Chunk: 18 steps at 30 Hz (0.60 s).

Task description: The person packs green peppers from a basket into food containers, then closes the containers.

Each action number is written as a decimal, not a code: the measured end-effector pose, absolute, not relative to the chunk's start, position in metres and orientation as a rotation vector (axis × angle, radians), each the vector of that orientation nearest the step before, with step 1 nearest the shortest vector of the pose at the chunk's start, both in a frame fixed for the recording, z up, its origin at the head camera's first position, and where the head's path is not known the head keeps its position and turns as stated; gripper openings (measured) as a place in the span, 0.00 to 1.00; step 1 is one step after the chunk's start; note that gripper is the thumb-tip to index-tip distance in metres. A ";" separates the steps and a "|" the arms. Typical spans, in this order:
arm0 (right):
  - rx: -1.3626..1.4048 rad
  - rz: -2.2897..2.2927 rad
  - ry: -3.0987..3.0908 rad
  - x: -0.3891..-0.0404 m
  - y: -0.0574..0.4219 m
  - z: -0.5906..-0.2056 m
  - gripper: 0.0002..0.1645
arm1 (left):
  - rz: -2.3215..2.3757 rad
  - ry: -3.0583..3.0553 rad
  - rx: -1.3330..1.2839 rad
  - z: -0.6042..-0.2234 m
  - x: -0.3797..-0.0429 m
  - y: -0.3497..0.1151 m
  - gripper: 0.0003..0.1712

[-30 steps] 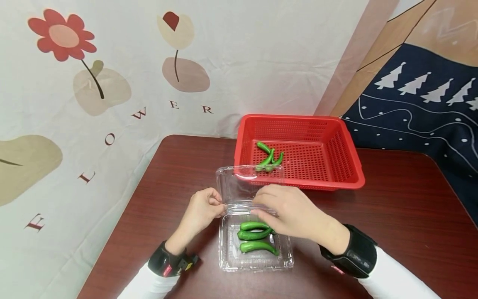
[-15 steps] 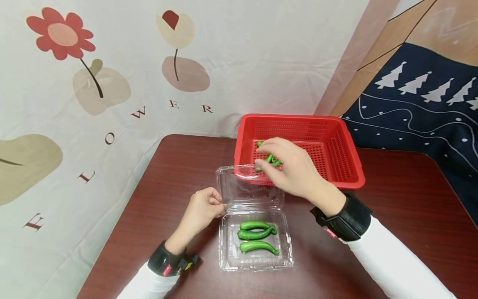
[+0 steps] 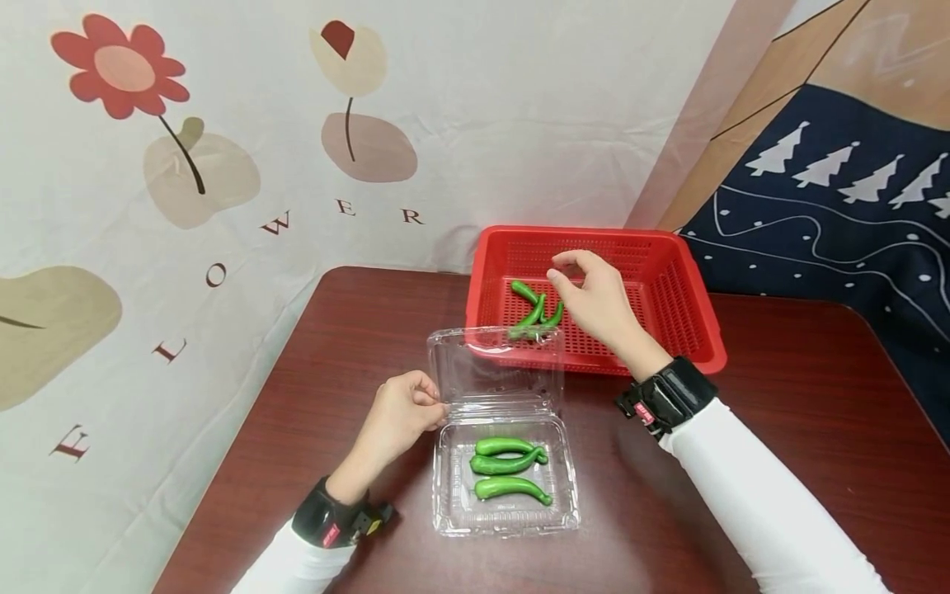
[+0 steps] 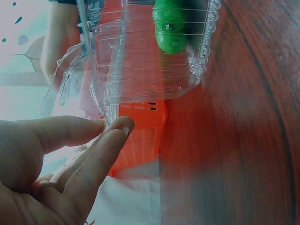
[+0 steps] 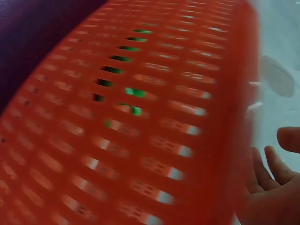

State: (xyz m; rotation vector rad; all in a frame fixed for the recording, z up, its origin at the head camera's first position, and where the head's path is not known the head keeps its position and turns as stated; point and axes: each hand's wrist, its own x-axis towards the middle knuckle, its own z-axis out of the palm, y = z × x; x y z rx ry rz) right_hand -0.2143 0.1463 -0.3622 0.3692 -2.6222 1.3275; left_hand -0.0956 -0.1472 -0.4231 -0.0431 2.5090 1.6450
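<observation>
Green peppers (image 3: pixel 512 488): three lie crosswise in the clear container at the lower center of the frame; the two upper ones sit close, meeting near their right ends, the third apart just below them.
Clear container (image 3: pixel 454 521): rests on the table, its lid (image 3: pixel 475 371) raised behind the base; the lid's top edge overlaps the basket in the head view.
Left hand (image 3: pixel 404 412): pinches the container's left edge at the hinge between thumb and fingers, left of center; the left wrist view shows the fingertips at the plastic corner.
Right hand (image 3: pixel 599 301): hovers over the basket, right of center; thumb and fingers stand apart, the grip loose and free.
Red basket (image 3: pixel 675 309): sits beyond the container, above center; a cluster of loose peppers (image 3: pixel 524 290) lies at its left, green showing through its slots in the blurred right wrist view.
Setting: dark red-brown table (image 3: pixel 356 330); white cloth (image 3: pixel 519 124) with flower prints at upper left; navy panel (image 3: pixel 824 124) with white trees at upper right; black wristbands (image 3: pixel 671 392) over white sleeves (image 3: pixel 772 503).
</observation>
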 end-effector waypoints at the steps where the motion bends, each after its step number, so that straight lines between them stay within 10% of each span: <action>1: 0.356 1.322 -2.662 -0.217 0.146 -0.366 0.20 | 1.645 2.504 -0.046 -0.423 -0.096 -0.147 0.11; 18: 0.965 0.683 -3.095 -0.239 0.133 -0.405 0.26 | 1.627 2.515 -0.063 -0.420 -0.093 -0.147 0.12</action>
